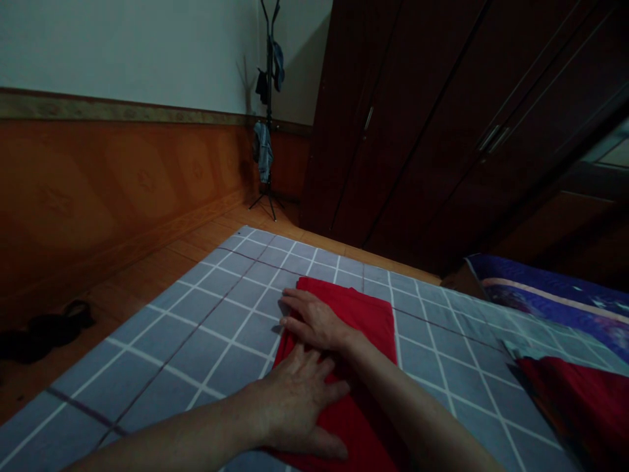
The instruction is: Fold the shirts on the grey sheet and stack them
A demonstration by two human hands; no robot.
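A folded red cloth [339, 321] lies flat on a grey checked bedsheet [211, 341], its long side running toward me. My right hand [312, 321] rests palm down on the cloth's far part, with the fingertips reaching its left edge and touching the sheet. Nearer to me, my left hand [295, 401] lies flat on the cloth, fingers spread slightly and pointing right. Neither hand grips anything. The cloth's near end is partly hidden beneath my left hand and forearm.
A crumpled red fabric [574, 406] lies on the bed's right side, beyond it a purple patterned blanket [545, 295]. A dark wooden wardrobe [407, 118] stands ahead, a coat rack [268, 118] in the corner. Dark footwear [49, 331] sits on the wooden floor at left.
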